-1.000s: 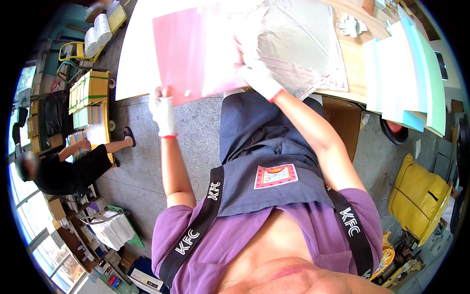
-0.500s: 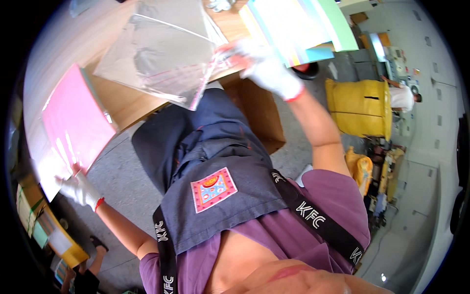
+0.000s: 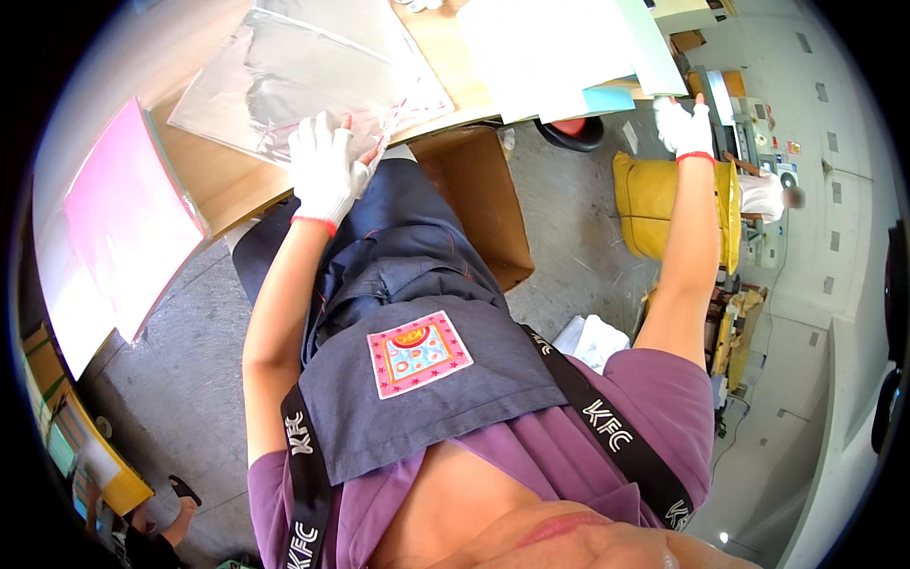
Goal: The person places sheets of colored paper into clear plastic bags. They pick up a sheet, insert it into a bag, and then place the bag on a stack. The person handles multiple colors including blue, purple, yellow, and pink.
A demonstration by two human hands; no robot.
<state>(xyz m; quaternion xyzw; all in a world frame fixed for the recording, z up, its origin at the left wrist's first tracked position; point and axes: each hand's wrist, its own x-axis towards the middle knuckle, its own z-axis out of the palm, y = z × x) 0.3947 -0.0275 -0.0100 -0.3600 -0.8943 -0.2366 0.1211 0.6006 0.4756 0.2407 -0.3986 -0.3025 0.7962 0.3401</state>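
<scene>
My left hand (image 3: 327, 171), in a white glove with a red cuff, lies on the near edge of a pile of clear plastic bags (image 3: 294, 71). Its fingers are stretched out, with the thumb by the bags' pink-marked edge. My right hand (image 3: 682, 126), gloved the same way, is at the near right corner of a stack of pale green sheets (image 3: 649, 52). Its fingers are apart and I see nothing held in them. Bright white sheets (image 3: 540, 57) lie left of the green ones, with a blue edge (image 3: 607, 100) showing beneath.
A pink packet in clear film (image 3: 133, 209) overhangs the wooden table (image 3: 237, 185) at the left. Below the table stands an open cardboard box (image 3: 483, 209). A large yellow sack (image 3: 640, 204) and another person (image 3: 761, 194) are at the right.
My left hand has left the pink packet and come right onto the plastic bags. My right hand has moved from the bags to the right, to the green sheets' corner.
</scene>
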